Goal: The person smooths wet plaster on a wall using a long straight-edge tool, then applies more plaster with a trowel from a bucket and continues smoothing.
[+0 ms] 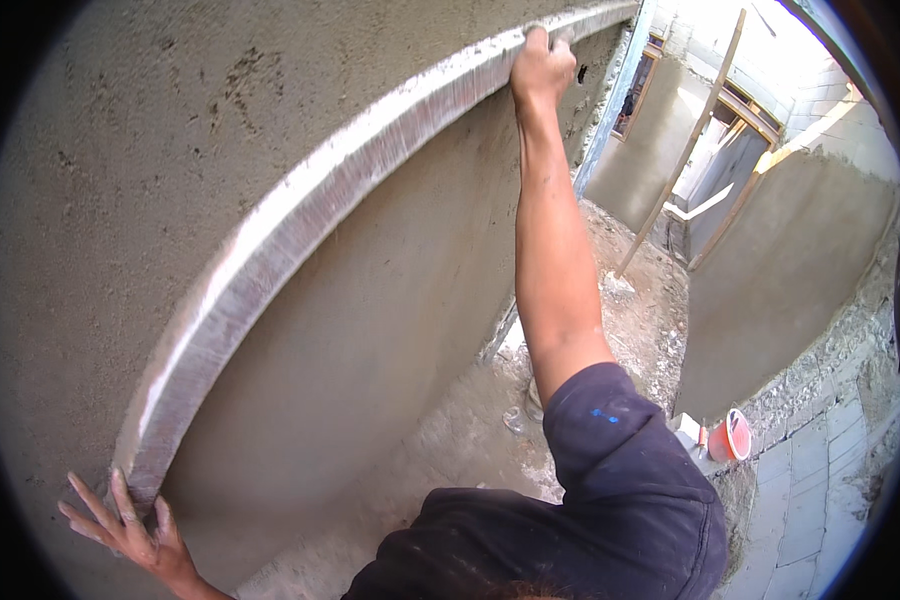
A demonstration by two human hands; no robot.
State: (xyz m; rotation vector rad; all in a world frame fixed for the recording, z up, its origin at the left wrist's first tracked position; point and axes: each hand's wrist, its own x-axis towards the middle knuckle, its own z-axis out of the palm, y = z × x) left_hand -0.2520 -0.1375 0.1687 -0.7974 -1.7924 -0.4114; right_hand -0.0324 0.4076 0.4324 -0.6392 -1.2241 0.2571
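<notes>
A long metal screed bar (232, 295) lies against a grey plastered wall (120, 220), looking curved through the lens. Its edge is coated with wet mortar. My right hand (544, 72) is closed around the upper far part of the bar, arm stretched out. At the lower left end, my left hand (135, 530) has the bar between its thumb and fingers, the other fingers spread beside the wall. Above the bar the plaster looks rough and pitted; the wall surface (370, 290) below it is smoother.
A wall corner with a pale edge strip (615, 100) stands beyond my right hand. Wooden poles (695, 140) lean farther off, over rubble-strewn ground (640, 330). An orange-red bucket (732, 436) sits at right by a block wall (810, 480).
</notes>
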